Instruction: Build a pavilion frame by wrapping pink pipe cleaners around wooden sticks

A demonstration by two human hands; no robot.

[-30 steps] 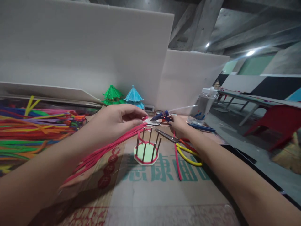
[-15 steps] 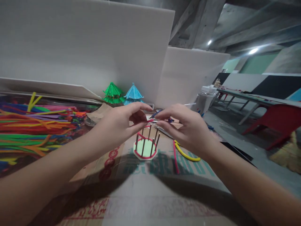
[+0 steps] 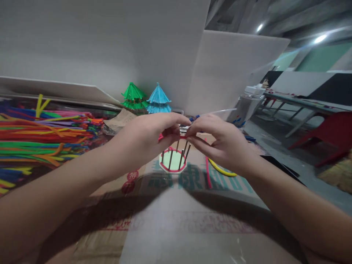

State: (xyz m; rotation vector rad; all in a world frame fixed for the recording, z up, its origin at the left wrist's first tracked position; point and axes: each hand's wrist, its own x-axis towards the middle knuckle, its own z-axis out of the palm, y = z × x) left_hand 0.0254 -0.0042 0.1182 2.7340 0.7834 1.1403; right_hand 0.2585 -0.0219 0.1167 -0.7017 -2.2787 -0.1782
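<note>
My left hand (image 3: 154,135) and my right hand (image 3: 214,135) pinch a red pipe cleaner (image 3: 182,137) between their fingertips, close together. It runs across just above a small model base (image 3: 173,161). That base is a pale green octagon edged with red, and several thin brown sticks (image 3: 180,159) stand upright on it. The base rests on the cardboard, below my fingers; its far side is partly hidden by my left hand. To the right, under my right hand, lie a loose red pipe cleaner (image 3: 208,172) and a curved yellow pipe cleaner (image 3: 222,169).
Bundles of coloured pipe cleaners (image 3: 41,135) lie at the left. A green roof-shaped piece (image 3: 134,96) and a blue one (image 3: 158,98) stand at the back before white boards (image 3: 99,47). A clear bottle (image 3: 249,104) stands back right; a red chair (image 3: 324,135) is beyond.
The view has tilted down and shifted slightly left. My hands stay together over the base, and the fingers of both have drawn in along the red pipe cleaner.
</note>
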